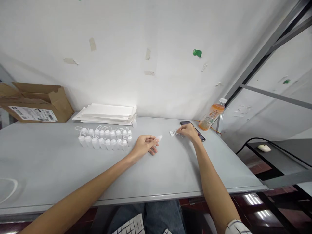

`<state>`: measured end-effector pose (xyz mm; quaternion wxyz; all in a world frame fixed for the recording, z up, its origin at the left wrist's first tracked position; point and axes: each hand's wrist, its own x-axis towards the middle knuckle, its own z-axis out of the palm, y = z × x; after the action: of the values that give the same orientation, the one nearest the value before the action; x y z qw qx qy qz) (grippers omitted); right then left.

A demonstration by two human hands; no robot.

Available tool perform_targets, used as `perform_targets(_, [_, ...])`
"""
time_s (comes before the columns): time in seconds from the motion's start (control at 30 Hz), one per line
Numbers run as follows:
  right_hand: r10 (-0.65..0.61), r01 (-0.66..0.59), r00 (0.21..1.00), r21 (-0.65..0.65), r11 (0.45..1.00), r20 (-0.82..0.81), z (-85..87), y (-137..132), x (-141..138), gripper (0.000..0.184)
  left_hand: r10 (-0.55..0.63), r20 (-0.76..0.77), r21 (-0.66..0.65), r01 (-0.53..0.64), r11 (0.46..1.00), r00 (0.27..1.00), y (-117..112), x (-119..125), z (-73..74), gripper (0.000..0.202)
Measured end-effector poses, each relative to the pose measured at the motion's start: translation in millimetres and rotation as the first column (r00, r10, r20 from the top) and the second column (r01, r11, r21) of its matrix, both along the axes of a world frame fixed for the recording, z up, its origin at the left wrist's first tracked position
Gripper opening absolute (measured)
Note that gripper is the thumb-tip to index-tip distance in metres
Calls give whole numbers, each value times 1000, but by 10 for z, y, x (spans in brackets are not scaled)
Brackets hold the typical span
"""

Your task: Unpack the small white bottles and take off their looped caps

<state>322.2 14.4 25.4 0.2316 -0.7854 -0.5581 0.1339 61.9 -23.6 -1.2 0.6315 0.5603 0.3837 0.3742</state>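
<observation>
From my remote view, reading left to right: an open brown cardboard box sits at the far left of the flat grey table, then two rows of upright small white plastic bottles in front of a stack of flat white sheets. The left hand rests on the table with its fingers loosely curled around one small white plastic bottle, gripping its base end. The bottle's long axis lies nearly level, and its free end points right towards the right hand. That hand has its fingertips pinched on a small white cap piece with a thin loop, and its wrist lies over a dark flat phone. A clear plastic drink bottle of orange liquid stands beyond. Hazards, in my judgement: the loose grip may let the bottle slip and roll on the smooth surface, and a leftward sweep of the left forearm may topple the close-packed rows.
</observation>
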Motion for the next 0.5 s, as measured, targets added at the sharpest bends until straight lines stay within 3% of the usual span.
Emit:
perform_targets(0.1, [-19, 18, 999, -51, 999, -33, 10, 6, 11, 17, -10, -2, 0, 10, 1000, 1000, 5, -4, 1, 49])
perform_targets(0.5, [-37, 36, 998, 9, 999, 48, 92, -30, -54, 18, -29, -5, -10, 29, 1000, 1000, 6, -4, -6, 48])
